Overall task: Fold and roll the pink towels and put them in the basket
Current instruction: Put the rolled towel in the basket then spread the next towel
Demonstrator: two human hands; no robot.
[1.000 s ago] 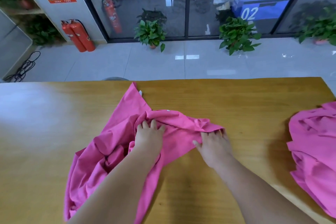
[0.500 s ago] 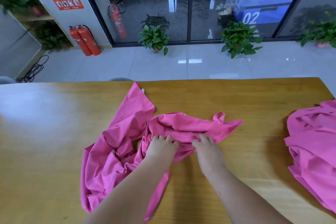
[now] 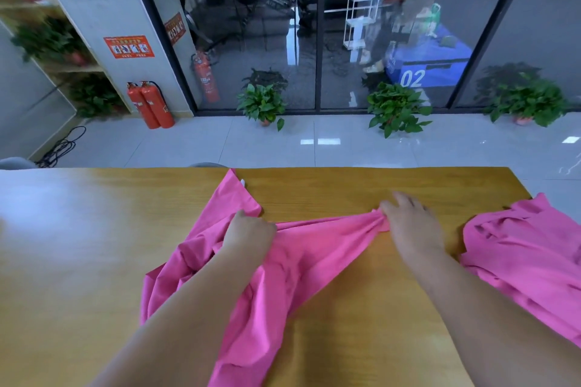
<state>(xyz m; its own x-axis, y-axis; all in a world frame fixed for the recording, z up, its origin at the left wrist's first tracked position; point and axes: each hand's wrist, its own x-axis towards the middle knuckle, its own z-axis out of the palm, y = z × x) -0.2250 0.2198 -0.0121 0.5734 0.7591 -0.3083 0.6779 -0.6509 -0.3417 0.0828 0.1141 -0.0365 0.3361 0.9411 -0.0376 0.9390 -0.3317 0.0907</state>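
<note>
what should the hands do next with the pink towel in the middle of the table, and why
Probably draw the edge tauter and lay it flat on the table. The left hand and right hand each grip the pink towel along one edge, stretched between them, but the cloth nearer the person lies bunched, so it likely needs spreading before folding.

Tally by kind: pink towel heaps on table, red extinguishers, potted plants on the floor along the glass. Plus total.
Pink towel heaps: 2 (held towel, right heap)
Red fire extinguishers: 3
Potted plants: 3
Total: 8
</note>
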